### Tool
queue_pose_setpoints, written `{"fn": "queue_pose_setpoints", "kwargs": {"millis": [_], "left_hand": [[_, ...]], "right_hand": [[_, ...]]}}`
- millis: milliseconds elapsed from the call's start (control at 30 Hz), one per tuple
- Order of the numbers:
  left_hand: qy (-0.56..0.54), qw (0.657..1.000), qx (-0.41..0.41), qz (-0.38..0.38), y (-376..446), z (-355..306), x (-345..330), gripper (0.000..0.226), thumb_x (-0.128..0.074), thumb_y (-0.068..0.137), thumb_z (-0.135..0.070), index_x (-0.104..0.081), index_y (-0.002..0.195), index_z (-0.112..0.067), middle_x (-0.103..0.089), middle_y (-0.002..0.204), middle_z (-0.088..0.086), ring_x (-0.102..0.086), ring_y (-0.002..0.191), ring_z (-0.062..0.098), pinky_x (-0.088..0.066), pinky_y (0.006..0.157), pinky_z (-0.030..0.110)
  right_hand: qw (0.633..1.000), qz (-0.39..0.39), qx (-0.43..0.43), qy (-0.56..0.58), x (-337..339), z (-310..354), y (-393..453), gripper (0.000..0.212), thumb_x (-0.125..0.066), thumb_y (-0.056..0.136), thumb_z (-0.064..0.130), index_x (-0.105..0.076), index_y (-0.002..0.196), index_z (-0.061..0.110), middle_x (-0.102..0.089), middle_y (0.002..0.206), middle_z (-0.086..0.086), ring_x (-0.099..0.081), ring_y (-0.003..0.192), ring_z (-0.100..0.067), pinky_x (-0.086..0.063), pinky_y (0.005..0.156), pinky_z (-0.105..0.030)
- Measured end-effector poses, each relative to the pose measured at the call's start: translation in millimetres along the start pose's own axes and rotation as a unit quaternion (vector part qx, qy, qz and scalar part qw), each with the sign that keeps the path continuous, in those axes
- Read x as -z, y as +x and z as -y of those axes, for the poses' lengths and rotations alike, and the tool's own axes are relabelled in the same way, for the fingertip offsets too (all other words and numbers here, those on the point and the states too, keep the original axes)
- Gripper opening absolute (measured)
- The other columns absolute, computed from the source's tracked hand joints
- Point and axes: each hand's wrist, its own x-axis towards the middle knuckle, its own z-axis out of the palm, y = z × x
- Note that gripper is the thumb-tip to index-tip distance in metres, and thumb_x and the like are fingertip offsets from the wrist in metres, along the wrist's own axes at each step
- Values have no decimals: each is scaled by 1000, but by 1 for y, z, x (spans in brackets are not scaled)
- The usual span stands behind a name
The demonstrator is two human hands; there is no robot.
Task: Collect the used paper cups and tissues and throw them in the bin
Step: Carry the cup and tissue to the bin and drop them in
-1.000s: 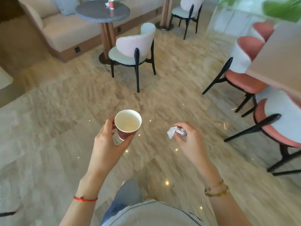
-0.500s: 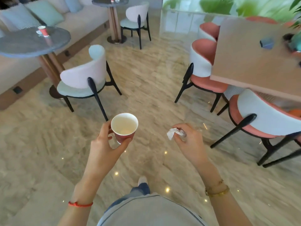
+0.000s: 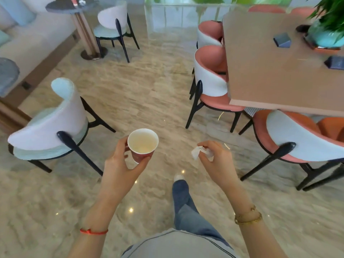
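Upright cup [image 3: 143, 144] gripped in left hand [image 3: 119, 164], tissue [image 3: 197, 152] pinched in right hand [image 3: 216, 158]; no bin seen.

Counts noted, lounge floor.
Two paper cups [image 3: 143, 143] [image 3: 74, 0], one tissue [image 3: 200, 152], five chairs [image 3: 49, 127] [image 3: 114, 25] [image 3: 211, 77] [image 3: 210, 34] [image 3: 301, 138], three tables [image 3: 270, 71] [image 3: 61, 5] [image 3: 7, 75] are counted.

Café lounge: round table [image 3: 72, 5], chairs [image 3: 50, 127], sofa [image 3: 37, 40]

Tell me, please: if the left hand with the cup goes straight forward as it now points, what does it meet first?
Probably nothing near. The left hand holds the paper cup over bare floor, between the mint chair and pink chair. Depth is uncertain.
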Motion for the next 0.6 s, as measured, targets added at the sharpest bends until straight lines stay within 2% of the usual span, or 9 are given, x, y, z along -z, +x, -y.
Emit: {"fn": "queue_pose_setpoints", "kwargs": {"millis": [100, 233, 400, 467, 533, 600], "left_hand": [[-3, 1000, -1, -7, 68, 10, -22, 70, -80, 69, -41, -47, 129, -27, -57, 112, -18, -57, 95, 4, -40, 72, 4], [-13, 1000, -17, -4, 173, 9, -45, 72, -79, 69, -41, -47, 130, -24, -57, 111, -16, -57, 92, -1, -39, 73, -2], [-31, 999, -16, -21, 304, 3, -67, 74, -67, 65, -61, -46, 127, -29, -57, 106, -21, -58, 91, -7, -41, 72, 0], [-33, 999, -13, -26, 349, 4, -76, 74, -65, 64, -63, -46, 127, -29, -56, 105, -24, -57, 92, -11, -40, 71, -1], [-37, 999, -6, -27, 389, 9, -85, 74, -66, 64, -62, -46, 127, -28, -56, 106, -23, -56, 93, -13, -39, 72, -3], [-31, 999, 4, -25, 429, 17, -95, 74, -69, 65, -59, -47, 128, -27, -58, 108, -19, -58, 92, -7, -38, 73, -3]], "right_hand": [[1000, 3, -1, 3, -12, -10, 71, 24, -62, 86, 6, -66, 109, 13, -64, 105, 1, -51, 89, -5, -31, 78, 3], [1000, 2, 12, -5, -18, -18, 181, 23, -64, 87, 9, -67, 109, 14, -65, 105, 2, -55, 94, -8, -34, 78, -5], [1000, 1, 27, -7, -21, -24, 320, 21, -63, 86, 10, -66, 107, 15, -65, 104, 3, -57, 94, -11, -36, 75, -3], [1000, 7, 29, 1, -25, -27, 370, 21, -63, 87, 10, -66, 107, 15, -66, 104, 3, -59, 96, -12, -41, 78, -10], [999, 17, 31, 2, -31, -29, 415, 22, -63, 87, 11, -65, 109, 15, -64, 104, 2, -58, 98, -13, -46, 83, -22], [999, 24, 31, 2, -41, -33, 455, 22, -62, 88, 12, -65, 109, 15, -63, 104, 3, -57, 97, -12, -45, 83, -23]]}}
